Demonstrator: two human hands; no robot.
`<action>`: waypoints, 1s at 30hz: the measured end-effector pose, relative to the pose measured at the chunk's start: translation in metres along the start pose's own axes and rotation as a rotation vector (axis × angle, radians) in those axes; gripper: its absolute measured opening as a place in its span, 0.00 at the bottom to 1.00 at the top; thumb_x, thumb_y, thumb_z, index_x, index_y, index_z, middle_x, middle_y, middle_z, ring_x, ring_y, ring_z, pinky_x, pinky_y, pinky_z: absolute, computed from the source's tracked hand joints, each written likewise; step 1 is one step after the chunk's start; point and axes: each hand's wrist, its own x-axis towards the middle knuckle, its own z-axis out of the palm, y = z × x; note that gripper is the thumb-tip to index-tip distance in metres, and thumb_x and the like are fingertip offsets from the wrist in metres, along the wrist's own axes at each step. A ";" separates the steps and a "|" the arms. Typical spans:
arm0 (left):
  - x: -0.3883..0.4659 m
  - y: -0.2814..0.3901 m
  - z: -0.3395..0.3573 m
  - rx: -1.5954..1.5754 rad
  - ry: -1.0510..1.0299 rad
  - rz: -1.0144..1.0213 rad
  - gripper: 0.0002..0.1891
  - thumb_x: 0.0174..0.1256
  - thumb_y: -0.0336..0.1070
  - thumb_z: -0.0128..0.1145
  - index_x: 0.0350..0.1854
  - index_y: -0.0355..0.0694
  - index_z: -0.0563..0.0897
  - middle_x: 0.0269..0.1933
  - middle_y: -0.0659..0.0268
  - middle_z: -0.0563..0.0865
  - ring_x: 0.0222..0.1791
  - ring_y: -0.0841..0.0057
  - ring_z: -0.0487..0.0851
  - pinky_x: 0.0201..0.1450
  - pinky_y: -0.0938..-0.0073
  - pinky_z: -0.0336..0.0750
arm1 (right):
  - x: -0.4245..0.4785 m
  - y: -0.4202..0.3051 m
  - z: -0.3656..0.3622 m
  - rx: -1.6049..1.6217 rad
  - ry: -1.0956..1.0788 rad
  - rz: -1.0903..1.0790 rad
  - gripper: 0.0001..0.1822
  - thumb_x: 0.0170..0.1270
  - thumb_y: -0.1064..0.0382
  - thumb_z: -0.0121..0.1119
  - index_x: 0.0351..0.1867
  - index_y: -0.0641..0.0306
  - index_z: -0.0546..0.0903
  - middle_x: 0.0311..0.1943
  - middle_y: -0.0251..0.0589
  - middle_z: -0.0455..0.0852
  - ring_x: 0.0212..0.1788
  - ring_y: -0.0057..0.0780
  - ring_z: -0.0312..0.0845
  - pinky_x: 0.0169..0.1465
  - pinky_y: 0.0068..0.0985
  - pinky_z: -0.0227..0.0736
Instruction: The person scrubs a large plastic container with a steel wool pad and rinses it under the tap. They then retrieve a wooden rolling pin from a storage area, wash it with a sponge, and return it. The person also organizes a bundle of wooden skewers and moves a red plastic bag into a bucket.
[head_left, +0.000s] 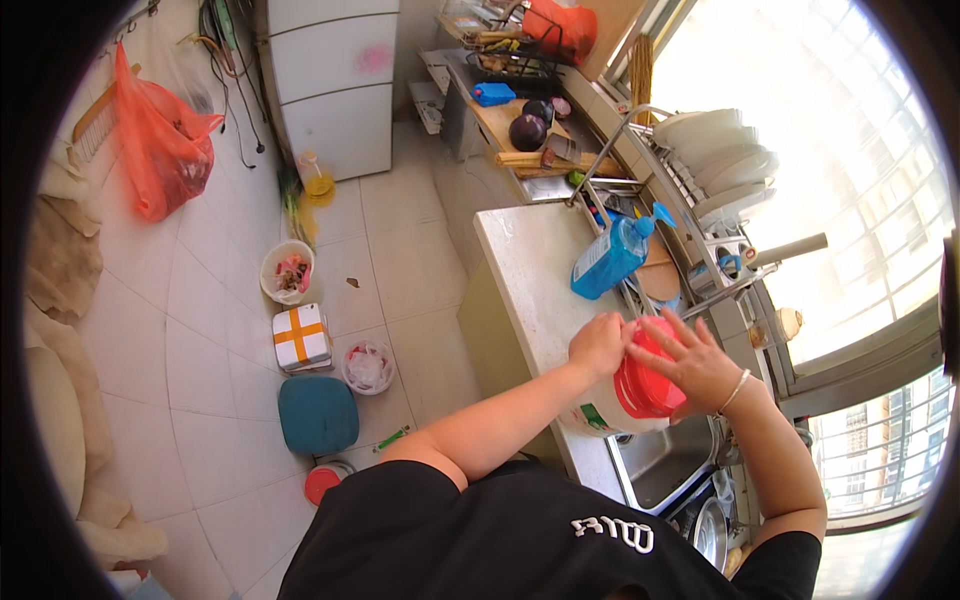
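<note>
A white plastic tub (597, 409) with a red screw lid (654, 369) is tilted over the counter's edge beside the sink. My left hand (600, 346) is closed at the upper rim of the tub, its knuckles bent against the lid's edge. Spread across the lid is my right hand (697, 365), its fingers over the top and its thumb at the lower edge. The right wrist wears a bracelet (735, 391). Just beyond both hands, a blue pump bottle (611, 255) stands on the pale countertop (525, 262).
A steel sink (664, 457) lies below the right hand. Beyond the bottle, a metal rack (697, 225) holds white plates (724, 154). Dark round vegetables (527, 133) rest on a board. On the floor are a blue-green stool (319, 414), a taped white box (300, 335) and waste bins (367, 366).
</note>
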 end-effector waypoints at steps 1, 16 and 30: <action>-0.001 -0.002 0.011 -0.024 -0.004 0.007 0.18 0.67 0.48 0.46 0.32 0.36 0.76 0.38 0.50 0.81 0.40 0.53 0.78 0.43 0.57 0.71 | -0.001 0.007 0.007 0.058 -0.033 -0.037 0.62 0.25 0.48 0.79 0.69 0.41 0.56 0.71 0.44 0.51 0.71 0.51 0.48 0.68 0.42 0.56; -0.003 -0.005 0.019 0.008 0.079 -0.006 0.18 0.67 0.49 0.46 0.33 0.37 0.76 0.38 0.53 0.81 0.40 0.54 0.78 0.42 0.56 0.72 | 0.010 -0.012 0.022 0.199 -0.147 0.627 0.53 0.44 0.23 0.54 0.67 0.57 0.62 0.65 0.52 0.63 0.58 0.47 0.70 0.53 0.46 0.70; -0.002 -0.010 0.025 -0.042 0.218 0.028 0.18 0.67 0.48 0.47 0.31 0.35 0.76 0.37 0.51 0.81 0.39 0.52 0.78 0.41 0.54 0.71 | 0.007 -0.018 0.055 0.131 0.228 0.629 0.51 0.40 0.28 0.62 0.64 0.56 0.66 0.62 0.53 0.66 0.60 0.58 0.64 0.51 0.42 0.75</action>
